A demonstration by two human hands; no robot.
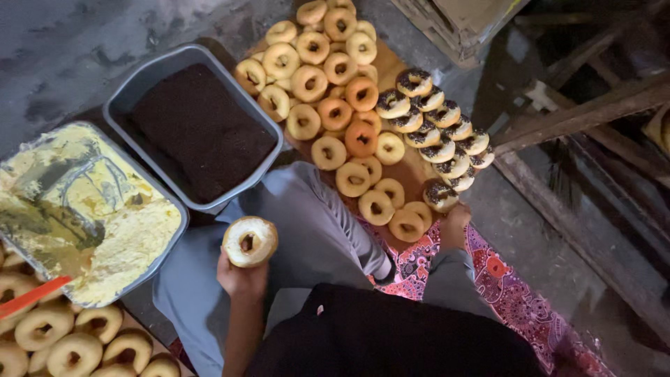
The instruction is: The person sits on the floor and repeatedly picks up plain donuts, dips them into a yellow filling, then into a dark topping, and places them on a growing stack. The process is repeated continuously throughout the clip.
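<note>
My left hand (pixel 241 278) holds up a donut (pixel 250 241) whose top is spread with pale cream, over my grey-trousered lap. My right hand (pixel 454 225) reaches to the near end of a row of chocolate-sprinkled donuts (pixel 436 136), and its fingers are closed on the last sprinkled donut (pixel 440 196). Plain golden donuts (pixel 328 77) lie piled on a brown board (pixel 408 169) beside that row.
A grey tub of dark chocolate sprinkles (pixel 199 126) stands at the left of my knee. A tub of yellow cream (pixel 91 209) with an orange-handled tool (pixel 28 297) is nearer left. More plain donuts (pixel 70 342) lie bottom left. A patterned cloth (pixel 509 293) and wooden beams (pixel 586 112) are at right.
</note>
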